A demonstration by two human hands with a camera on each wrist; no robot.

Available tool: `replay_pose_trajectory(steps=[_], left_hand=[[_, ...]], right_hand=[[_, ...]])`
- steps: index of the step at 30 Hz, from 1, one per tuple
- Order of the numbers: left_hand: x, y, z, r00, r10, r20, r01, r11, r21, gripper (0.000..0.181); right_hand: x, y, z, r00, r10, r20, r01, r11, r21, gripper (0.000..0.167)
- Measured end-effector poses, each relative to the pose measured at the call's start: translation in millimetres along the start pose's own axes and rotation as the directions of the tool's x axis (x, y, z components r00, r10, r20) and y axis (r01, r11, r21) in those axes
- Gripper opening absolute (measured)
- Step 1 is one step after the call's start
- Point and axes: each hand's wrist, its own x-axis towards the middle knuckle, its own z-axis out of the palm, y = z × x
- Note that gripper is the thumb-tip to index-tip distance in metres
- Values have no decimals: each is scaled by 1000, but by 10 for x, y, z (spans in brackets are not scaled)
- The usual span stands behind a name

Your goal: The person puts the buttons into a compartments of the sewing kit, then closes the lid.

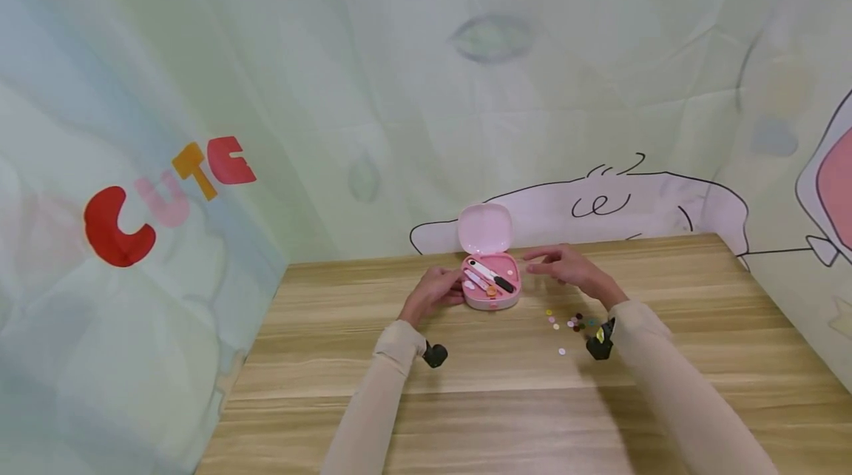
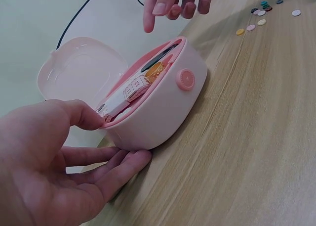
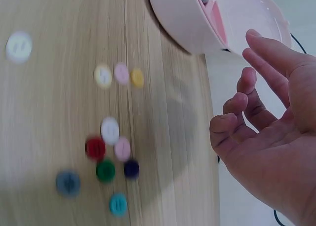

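Note:
A small pink sewing box (image 1: pixel 492 305) stands at the back of the table with its pale lid (image 1: pixel 485 229) raised. Inside lie a white tool with a black end (image 1: pixel 504 284), a strip printed with numbers (image 2: pixel 133 88) and an orange patterned item (image 2: pixel 154 71). My left hand (image 1: pixel 435 291) grips the box's left side, thumb on the rim and fingertips low against the wall. Just off the right side hovers my right hand (image 1: pixel 566 265), its fingers loosely bent and holding nothing, apart from the box.
Several loose buttons lie on the wooden table (image 1: pixel 319 356) right of the box, among them a white button (image 3: pixel 19 47), a red button (image 3: pixel 95 148) and a teal button (image 3: pixel 118 204). Behind the table hangs a printed backdrop (image 1: pixel 399 90).

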Motion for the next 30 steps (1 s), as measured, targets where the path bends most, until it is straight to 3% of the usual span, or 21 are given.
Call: replay_pose_trajectory(steps=[12, 16, 30], left_hand=[[28, -19, -15, 1000, -1, 16, 1, 1000, -5, 32], [36, -15, -27, 1000, -8, 20, 8, 1000, -2, 32], [50, -16, -39, 1000, -6, 23, 6, 1000, 5, 33]], right_hand=[[-422, 153, -349, 1000, -17, 25, 21, 988, -153, 42], [-568, 224, -433, 999, -28, 32, 33, 988, -149, 41], [-968, 452, -448, 990, -127, 57, 135, 975, -178, 30]])
